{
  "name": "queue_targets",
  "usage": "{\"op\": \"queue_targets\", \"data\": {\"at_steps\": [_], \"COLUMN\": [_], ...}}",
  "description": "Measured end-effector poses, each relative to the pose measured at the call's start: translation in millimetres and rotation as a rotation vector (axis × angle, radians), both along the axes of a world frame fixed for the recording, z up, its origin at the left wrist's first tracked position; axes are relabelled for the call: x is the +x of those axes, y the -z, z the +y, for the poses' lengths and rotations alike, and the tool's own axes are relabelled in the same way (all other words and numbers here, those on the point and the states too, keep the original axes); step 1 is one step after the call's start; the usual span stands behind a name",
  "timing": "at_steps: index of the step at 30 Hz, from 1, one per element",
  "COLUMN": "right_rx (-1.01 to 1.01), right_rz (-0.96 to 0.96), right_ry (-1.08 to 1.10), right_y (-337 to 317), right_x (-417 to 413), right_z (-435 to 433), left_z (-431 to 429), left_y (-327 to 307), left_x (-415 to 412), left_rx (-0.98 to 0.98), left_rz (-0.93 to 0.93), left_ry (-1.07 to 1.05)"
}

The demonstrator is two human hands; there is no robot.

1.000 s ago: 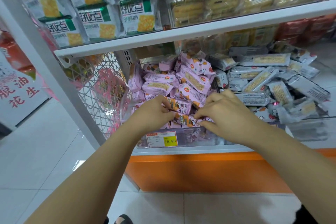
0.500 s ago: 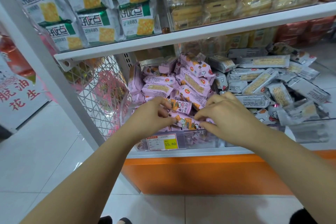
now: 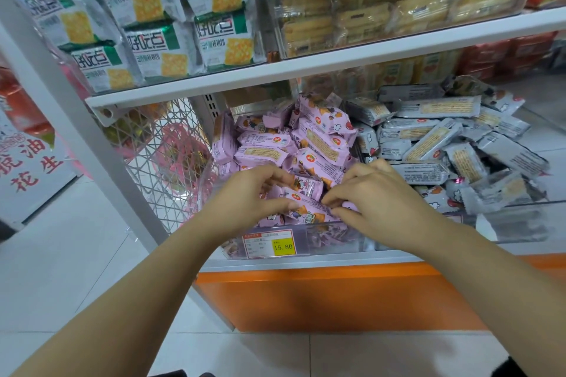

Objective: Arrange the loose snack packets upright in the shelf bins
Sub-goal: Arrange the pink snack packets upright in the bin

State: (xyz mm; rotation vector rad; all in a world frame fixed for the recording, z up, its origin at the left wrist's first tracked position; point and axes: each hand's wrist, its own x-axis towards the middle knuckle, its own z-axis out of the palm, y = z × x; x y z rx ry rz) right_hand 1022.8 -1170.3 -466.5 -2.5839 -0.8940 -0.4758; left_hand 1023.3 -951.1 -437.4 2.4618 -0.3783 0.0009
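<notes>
Both hands are pinching one pink foil snack packet (image 3: 309, 203) above the clear plastic bin (image 3: 333, 234): left hand (image 3: 249, 196), right hand (image 3: 375, 199).

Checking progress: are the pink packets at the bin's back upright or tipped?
Mostly tipped: the pink packets lie heaped, flat and slanted across one another.

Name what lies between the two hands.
In the head view, a pink plastic snack packet spans the gap; left hand and right hand pinch its ends.
</notes>
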Motion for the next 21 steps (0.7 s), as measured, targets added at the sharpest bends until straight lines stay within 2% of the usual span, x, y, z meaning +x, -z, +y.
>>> {"op": "queue_targets", "data": {"at_steps": [7,13,17,21], "right_rx": [0.009,0.026,0.014,0.002], "right_rz": [0.036,0.048,0.045,0.050], "right_ry": [0.005,0.001,0.010,0.012], "right_y": [-2,-3,-3,-3], "right_x": [-1,-1,-1,-2], "right_z": [-3,-4,-4,-3], "left_z": [-4,8,2,-6], "left_y": [-10,-18,-21,-27], "left_x": [-6,0,4,8], "left_rx": [-0.116,0.030,0.181,0.249], "left_rz": [-0.150,-0.184,-0.197,-0.163], "left_ry": [0.025,0.035,0.128,0.175]}}
